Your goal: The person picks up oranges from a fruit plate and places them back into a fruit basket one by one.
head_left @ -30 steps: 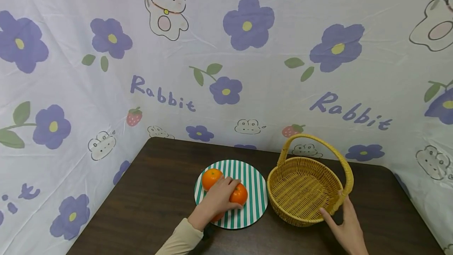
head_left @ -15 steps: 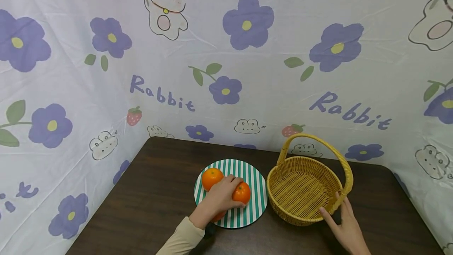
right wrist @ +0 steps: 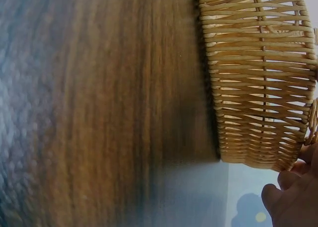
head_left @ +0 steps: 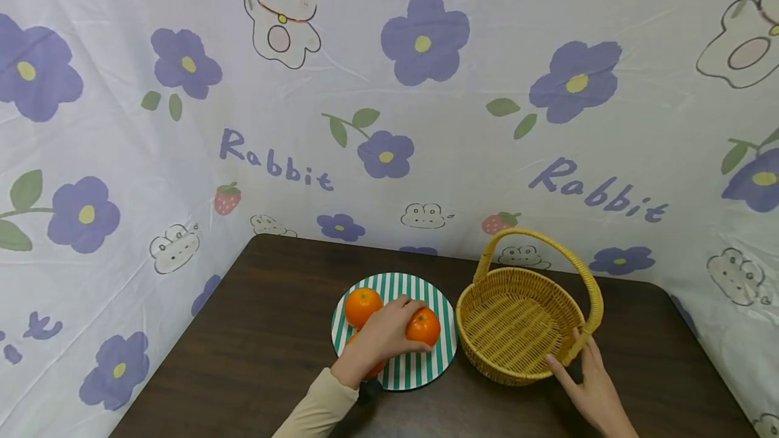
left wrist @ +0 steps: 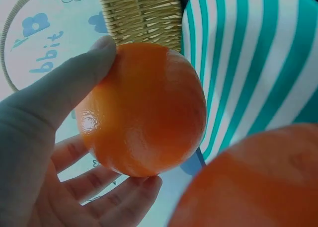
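Note:
My left hand (head_left: 389,330) grips an orange (head_left: 423,327), thumb on the near side and fingers over the far side. In the left wrist view that orange (left wrist: 144,108) fills the middle, apparently lifted off the green-and-white striped plate (head_left: 414,374). A second orange (head_left: 363,307) lies at the plate's left, and another orange (head_left: 375,370) is mostly hidden under my left wrist. My right hand (head_left: 587,384) holds the yellow wicker basket (head_left: 517,323) at its right side, by the rim and handle base. In the right wrist view only some fingertips show at the basket's wall (right wrist: 263,78).
Plate and basket stand side by side on a dark wooden table (head_left: 243,343), a narrow gap between them. The basket's handle (head_left: 548,238) arches upright over it. A white cloth (head_left: 475,154) with purple flowers and rabbits hangs behind and at the sides.
My left hand has moved a little to the right and away from me with the orange, toward the basket. My right hand keeps its hold on the basket.

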Demonstrator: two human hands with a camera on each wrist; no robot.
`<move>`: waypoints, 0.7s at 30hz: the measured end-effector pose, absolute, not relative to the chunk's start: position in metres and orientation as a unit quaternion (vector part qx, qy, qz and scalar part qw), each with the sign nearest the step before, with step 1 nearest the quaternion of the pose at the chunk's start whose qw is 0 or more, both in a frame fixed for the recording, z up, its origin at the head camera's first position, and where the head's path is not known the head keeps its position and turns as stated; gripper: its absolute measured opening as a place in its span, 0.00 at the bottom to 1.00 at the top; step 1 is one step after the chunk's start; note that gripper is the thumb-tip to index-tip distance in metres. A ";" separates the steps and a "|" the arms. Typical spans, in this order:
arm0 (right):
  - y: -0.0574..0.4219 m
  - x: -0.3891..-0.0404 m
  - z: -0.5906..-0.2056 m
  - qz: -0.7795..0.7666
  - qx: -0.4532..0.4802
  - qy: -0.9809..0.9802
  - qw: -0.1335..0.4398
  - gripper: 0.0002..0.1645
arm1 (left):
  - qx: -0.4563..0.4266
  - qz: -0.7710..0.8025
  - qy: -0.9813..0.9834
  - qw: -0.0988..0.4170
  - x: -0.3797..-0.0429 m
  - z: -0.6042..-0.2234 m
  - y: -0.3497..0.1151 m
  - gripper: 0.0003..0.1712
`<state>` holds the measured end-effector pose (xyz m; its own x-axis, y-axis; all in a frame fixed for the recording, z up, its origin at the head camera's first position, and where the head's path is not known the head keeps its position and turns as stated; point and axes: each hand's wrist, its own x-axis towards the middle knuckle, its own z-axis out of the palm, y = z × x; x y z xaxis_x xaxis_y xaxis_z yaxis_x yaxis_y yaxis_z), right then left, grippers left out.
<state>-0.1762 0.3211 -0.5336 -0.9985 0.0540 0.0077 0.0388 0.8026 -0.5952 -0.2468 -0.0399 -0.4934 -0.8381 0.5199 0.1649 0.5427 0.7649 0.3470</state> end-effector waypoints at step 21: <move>0.320 -0.176 -0.532 0.324 -0.033 -0.945 0.006 0.53 | -0.297 -0.237 -0.924 0.050 -0.247 -0.479 -0.020 0.42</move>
